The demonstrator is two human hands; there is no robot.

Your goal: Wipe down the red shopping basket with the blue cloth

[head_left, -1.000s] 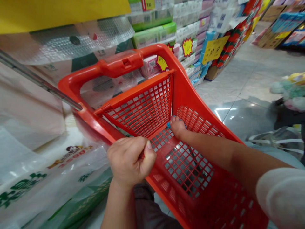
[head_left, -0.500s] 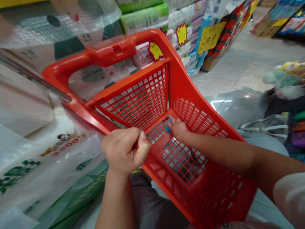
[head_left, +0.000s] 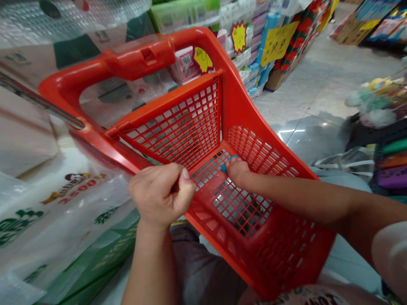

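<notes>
A red plastic shopping basket (head_left: 219, 260) with grid walls and a long handle lies tilted across the middle. Inside it, my right hand (head_left: 237, 168) is closed on a small blue cloth (head_left: 224, 164), pressed near the slotted bottom; most of the cloth is hidden under the fingers. My left hand (head_left: 163, 192) makes a fist over the basket's near left edge, thumb on top. Whether its hidden fingers wrap round the rim, I cannot tell. A metal rod (head_left: 38, 99) runs to the basket's left side.
Packs of tissue (head_left: 187, 15) are stacked behind the basket, with yellow price signs (head_left: 278, 42). Large plastic-wrapped bags (head_left: 79, 212) stand close on the left. To the right are tiled floor (head_left: 305, 89) and a rack with soft toys (head_left: 378, 101).
The view has shifted slightly, so the basket sits a little further left and up. My right hand and the blue cloth have moved slightly across the basket's bottom. My left fist keeps its shape.
</notes>
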